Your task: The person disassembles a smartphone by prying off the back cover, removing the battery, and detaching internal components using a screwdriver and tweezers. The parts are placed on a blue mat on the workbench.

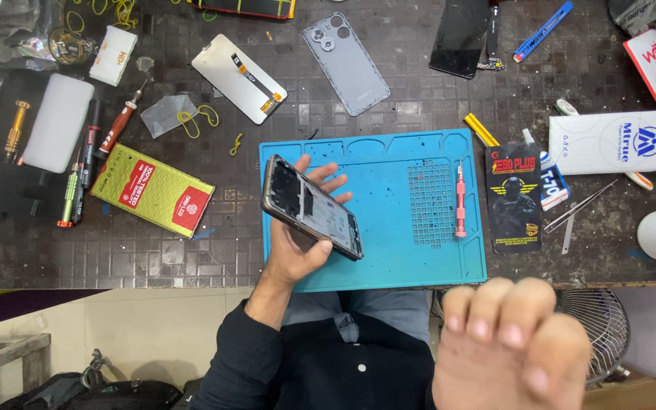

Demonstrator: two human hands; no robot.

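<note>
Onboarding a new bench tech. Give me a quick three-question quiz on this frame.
1. True or false: the left hand holds an opened phone above the blue mat.
2. What lies on the mat's grid section? A) tweezers B) pink screwdriver C) yellow pry tool
3. Where is the grey back cover compared with the mat?

Key:
1. True. The right hand holds nothing, fingers curled, close to the camera.
2. B, the pink screwdriver. The tweezers lie off the mat, to its right.
3. On the dark table, beyond the mat's far edge.
</note>
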